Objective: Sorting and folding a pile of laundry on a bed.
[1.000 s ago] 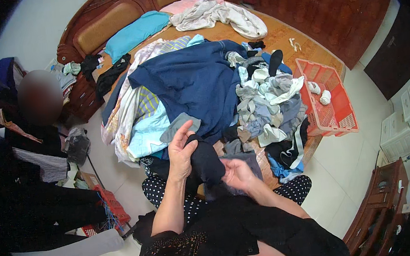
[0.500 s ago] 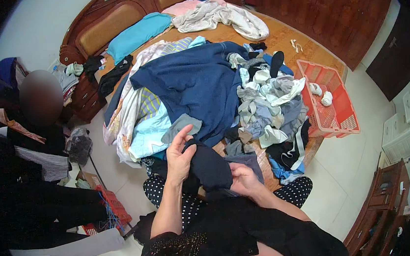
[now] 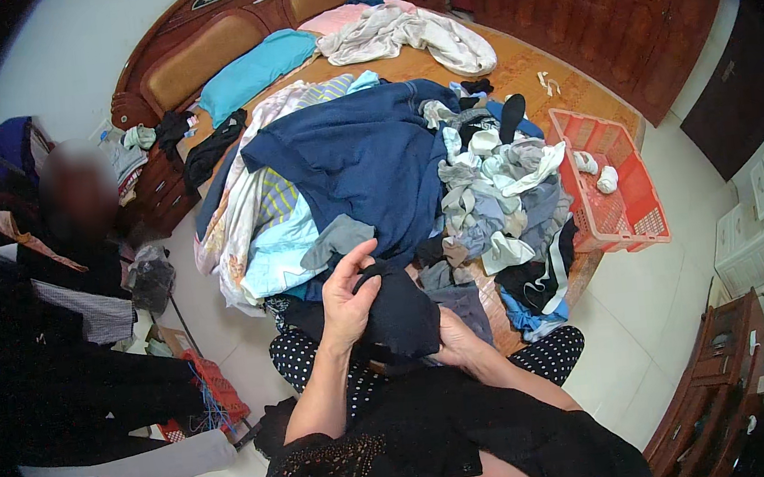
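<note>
A black sock (image 3: pixel 401 315) is stretched between my two hands, above my lap. My left hand (image 3: pixel 348 302) grips its upper left end, fingertips and thumb bent at the cloth. At the lower right end, my right hand (image 3: pixel 456 337) pinches the edge; some of its fingers are hidden behind the fabric. Just beyond my left hand lies a grey sock (image 3: pixel 338 241) on a large dark blue garment (image 3: pixel 355 149). Farther right is a heap of loose socks (image 3: pixel 507 194) in grey, white, brown and black.
A red plastic basket (image 3: pixel 586 230) with rolled white socks (image 3: pixel 607 180) stands right of the heap. Bedding (image 3: pixel 277 244) is bunched at the left. A turquoise pillow (image 3: pixel 257 71) lies by the headboard. Clothes (image 3: pixel 85 308) hang at far left, near a person.
The black sock has shifted slightly right and looks wider and more bunched. My left hand has moved a little right and down with it; my right hand has turned at its edge.
</note>
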Motion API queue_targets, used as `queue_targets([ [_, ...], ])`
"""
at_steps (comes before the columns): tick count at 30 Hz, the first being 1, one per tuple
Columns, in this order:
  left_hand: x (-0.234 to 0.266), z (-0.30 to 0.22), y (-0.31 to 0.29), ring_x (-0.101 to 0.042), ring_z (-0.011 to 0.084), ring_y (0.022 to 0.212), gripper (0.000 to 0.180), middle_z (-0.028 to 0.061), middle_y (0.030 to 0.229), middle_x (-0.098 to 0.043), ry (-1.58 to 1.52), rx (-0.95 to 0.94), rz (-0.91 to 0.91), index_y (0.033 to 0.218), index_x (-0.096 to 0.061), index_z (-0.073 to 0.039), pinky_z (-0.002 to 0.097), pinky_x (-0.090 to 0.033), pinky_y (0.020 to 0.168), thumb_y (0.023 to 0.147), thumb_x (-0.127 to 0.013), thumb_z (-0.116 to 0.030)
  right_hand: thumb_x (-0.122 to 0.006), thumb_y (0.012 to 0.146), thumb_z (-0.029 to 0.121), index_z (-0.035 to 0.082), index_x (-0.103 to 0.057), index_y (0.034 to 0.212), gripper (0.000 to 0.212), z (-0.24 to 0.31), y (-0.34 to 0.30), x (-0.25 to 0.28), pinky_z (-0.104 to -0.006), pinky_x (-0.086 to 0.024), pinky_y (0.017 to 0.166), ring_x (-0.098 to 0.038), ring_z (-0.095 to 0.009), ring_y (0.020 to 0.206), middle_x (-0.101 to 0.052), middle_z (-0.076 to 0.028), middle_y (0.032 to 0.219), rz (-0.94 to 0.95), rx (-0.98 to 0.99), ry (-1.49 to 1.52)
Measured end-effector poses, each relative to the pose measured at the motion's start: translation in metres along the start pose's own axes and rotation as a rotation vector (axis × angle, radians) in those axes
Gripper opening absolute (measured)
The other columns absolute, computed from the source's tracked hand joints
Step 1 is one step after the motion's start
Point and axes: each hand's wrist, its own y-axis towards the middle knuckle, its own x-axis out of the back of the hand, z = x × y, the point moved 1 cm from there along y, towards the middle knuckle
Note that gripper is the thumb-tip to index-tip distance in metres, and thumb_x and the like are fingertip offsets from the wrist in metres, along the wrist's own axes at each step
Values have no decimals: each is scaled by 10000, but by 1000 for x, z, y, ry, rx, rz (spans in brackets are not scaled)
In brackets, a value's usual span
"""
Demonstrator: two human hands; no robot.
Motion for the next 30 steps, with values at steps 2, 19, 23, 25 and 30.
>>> queue_targets([
  [2, 2, 2, -1, -473, 73, 901, 468, -7, 962, -492, 15, -7, 2, 1230, -510, 10, 219, -379, 869, 770, -565, 81, -553, 895, 164, -35, -535, 1121, 302, 0, 0, -1, -318, -536, 804, -624, -169, 920, -614, -100, 1070, -25, -15, -14],
  [19, 12, -3, 3, -464, 77, 955, 431, -6, 1017, -490, 63, 26, 75, 1196, -536, 1, 193, -357, 873, 774, -546, 87, -575, 852, 203, 37, -540, 1172, 362, 7, 2, 1, -395, -424, 957, -568, -209, 1055, -594, -74, 1158, -13, 24, 108],
  [23, 6, -3, 20, -455, 68, 932, 425, -5, 989, -480, 91, 12, 93, 1190, -539, 0, 190, -361, 849, 775, -543, 87, -549, 865, 203, 40, -497, 1229, 403, 12, 2, -5, -404, -391, 991, -525, -219, 1123, -538, -84, 1240, 86, 101, 239],
  [25, 6, 2, 29, -488, 143, 950, 422, 49, 1001, -503, 283, -71, 162, 1165, -540, -1, 250, -389, 852, 752, -552, 86, -542, 871, 211, 42, -485, 1240, 410, 12, 4, -10, -401, -394, 990, -521, -218, 1129, -534, -82, 1242, 160, 113, 249],
  [30, -22, -12, 35, -485, 325, 931, 319, 161, 982, -499, 1013, -481, 5, 994, -547, -21, 399, -396, 808, 690, -646, -22, -541, 876, 164, 41, -470, 1240, 391, 19, 14, -12, -351, -439, 918, -543, -178, 1069, -563, -47, 1169, 30, 469, -126],
])
